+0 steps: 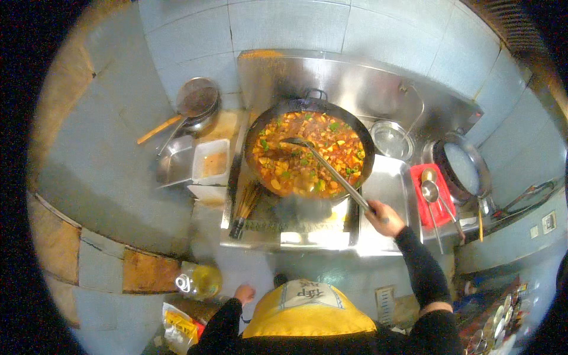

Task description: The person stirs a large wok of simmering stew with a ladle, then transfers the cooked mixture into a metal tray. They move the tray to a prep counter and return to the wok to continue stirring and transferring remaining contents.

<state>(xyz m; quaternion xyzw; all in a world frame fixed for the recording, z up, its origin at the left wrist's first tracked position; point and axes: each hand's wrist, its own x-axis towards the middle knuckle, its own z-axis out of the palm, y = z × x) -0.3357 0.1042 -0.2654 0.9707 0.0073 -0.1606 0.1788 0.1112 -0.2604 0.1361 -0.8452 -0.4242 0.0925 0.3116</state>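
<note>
My right hand [385, 218] grips the long metal handle of a wok spatula [339, 177]; its blade lies in a large black wok [370, 153]. Chunky food in reddish sauce with green pieces [288, 166] fills much of the wok, and steam blurs its near edge. My left hand [245, 293] hangs low beside the yellow apron [310, 326], away from the stove; its fingers look curled and nothing shows in it. Left of the wok's near side, a bamboo wok brush [245, 206] lies on the stove.
Left stand a strainer [198, 95] over a pot and a white container [211, 162]. Right are a metal tray [385, 199], a glass lid or bowl [392, 140], a red tray [439, 213] with ladles, and another wok [461, 166]. An oil bottle [204, 280] stands low left.
</note>
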